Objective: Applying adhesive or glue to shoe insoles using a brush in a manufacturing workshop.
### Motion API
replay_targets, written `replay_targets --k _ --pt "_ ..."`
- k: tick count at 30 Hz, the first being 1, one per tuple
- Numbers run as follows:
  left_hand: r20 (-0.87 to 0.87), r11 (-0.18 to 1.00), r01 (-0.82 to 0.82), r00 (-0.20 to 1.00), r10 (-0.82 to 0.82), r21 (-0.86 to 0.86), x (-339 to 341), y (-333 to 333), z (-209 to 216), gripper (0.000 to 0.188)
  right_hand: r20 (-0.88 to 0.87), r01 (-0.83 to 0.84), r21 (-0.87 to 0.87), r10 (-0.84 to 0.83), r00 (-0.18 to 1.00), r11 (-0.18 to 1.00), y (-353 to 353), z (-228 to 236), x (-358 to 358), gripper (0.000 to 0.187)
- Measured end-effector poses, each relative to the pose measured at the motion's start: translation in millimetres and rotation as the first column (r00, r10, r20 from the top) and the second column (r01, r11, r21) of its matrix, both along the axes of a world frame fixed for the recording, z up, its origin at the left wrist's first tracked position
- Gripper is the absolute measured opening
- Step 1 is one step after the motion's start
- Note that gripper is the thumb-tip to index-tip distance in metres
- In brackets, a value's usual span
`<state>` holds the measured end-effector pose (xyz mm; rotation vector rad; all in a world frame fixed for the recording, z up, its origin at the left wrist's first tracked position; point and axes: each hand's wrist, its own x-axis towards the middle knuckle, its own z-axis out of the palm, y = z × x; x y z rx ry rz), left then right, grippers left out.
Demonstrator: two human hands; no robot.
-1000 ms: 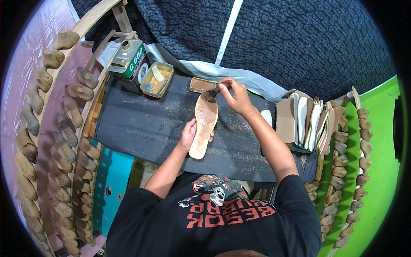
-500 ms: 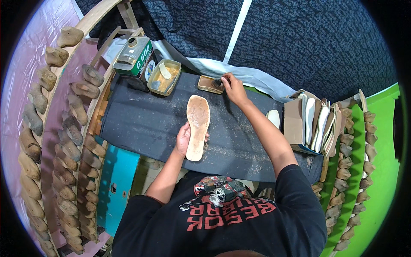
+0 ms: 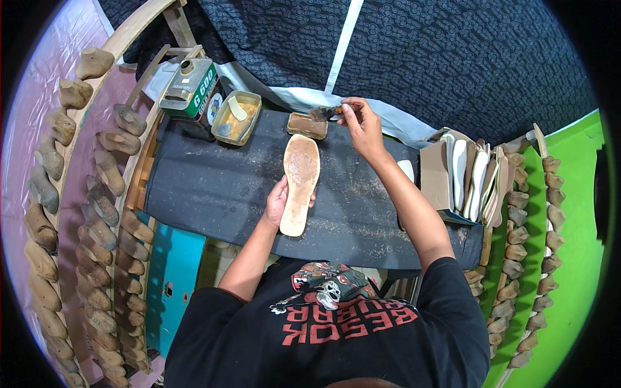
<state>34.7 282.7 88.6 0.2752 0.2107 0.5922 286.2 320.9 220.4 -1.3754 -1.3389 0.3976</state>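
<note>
My left hand (image 3: 278, 202) is closed around the narrow middle of a tan insole (image 3: 301, 169), held above the table with its wide end pointing away from me. The insole's upper part is darker and looks coated. Past it, my right hand (image 3: 366, 132) grips a dark-handled brush (image 3: 331, 114) with worn, stained bristles. The bristle end hovers just over the far right corner of a small rectangular container (image 3: 306, 126) of brownish stuff, probably glue. Whether the bristles touch the container's rim I cannot tell.
A dark cloth-covered table (image 3: 213, 187) carries scattered crumbs. At its far left stand a green-and-silver metal can (image 3: 187, 97) and a tub (image 3: 237, 118) with yellowish residue. To the right, a cardboard box (image 3: 435, 174) holds several upright insoles. Racks of wooden shoe lasts (image 3: 97, 226) line both sides.
My right hand has lifted the brush up out of the small container. The insole stays in my left hand. The whole view has shifted slightly.
</note>
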Motion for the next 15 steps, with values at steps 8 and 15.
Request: replay_targets --k 8,15 --pt "0.004 0.991 0.096 0.995 -0.097 0.097 26 1 1 0.06 0.001 -0.135 -0.06 0.135 0.991 0.989 -31 18 -11 0.016" --pt "0.028 0.989 0.109 0.993 -0.112 0.101 30 10 12 0.062 0.409 -0.219 -0.073 0.229 0.883 0.973 -71 43 -29 0.016"
